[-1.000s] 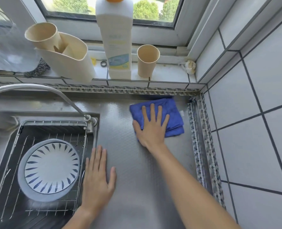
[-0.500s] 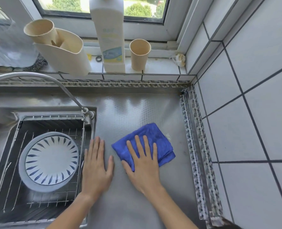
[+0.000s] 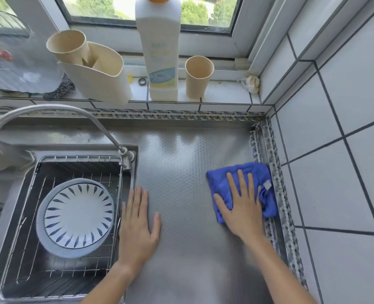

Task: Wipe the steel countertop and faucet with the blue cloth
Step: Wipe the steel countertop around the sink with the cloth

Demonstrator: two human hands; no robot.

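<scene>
The textured steel countertop runs from the sink to the tiled wall on the right. A folded blue cloth lies at the counter's right edge, against the patterned trim. My right hand presses flat on the cloth with straight, spread fingers. My left hand rests flat on the bare steel beside the sink's rim. The curved steel faucet arches over the back of the sink at the left, touched by neither hand.
In the sink, a wire rack holds a blue-patterned white plate. On the tiled window ledge stand a beige holder with a cup, a tall white bottle and a beige cup. The tiled wall bounds the right.
My right hand has slid the blue cloth from the back of the counter toward me, then right to the trim edge. My left hand has stayed flat by the sink.
</scene>
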